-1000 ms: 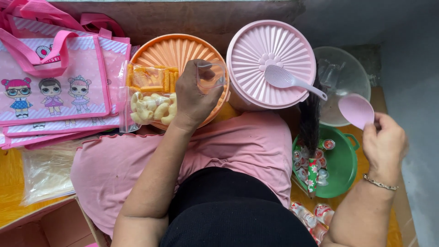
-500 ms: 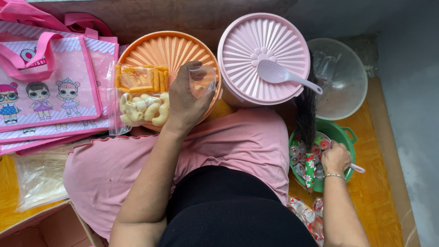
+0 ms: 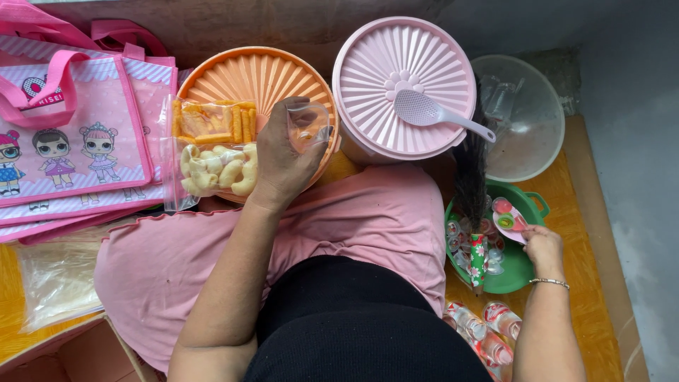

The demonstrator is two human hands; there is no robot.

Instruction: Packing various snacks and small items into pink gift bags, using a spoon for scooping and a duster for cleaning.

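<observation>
snack bag point(image 3: 216, 152) on lid point(image 3: 262, 78), spoon point(image 3: 438, 113) right

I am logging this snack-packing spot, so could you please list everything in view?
Snack bag: one, clear, orange sticks and pale curls inside, on the orange lid, under the left hand.
Orange lid: one, top centre.
Pink lidded tub: one, right of it.
Slotted scoop: one, pale pink, on the tub.
Clear bowl: one, top right.
Green basin: one, holding small jelly cups.
Pink spoon: one, in the right hand.
Cartoon tote bags: several, pink, left.
Left hand: on the bag.
Right hand: over the basin.
</observation>
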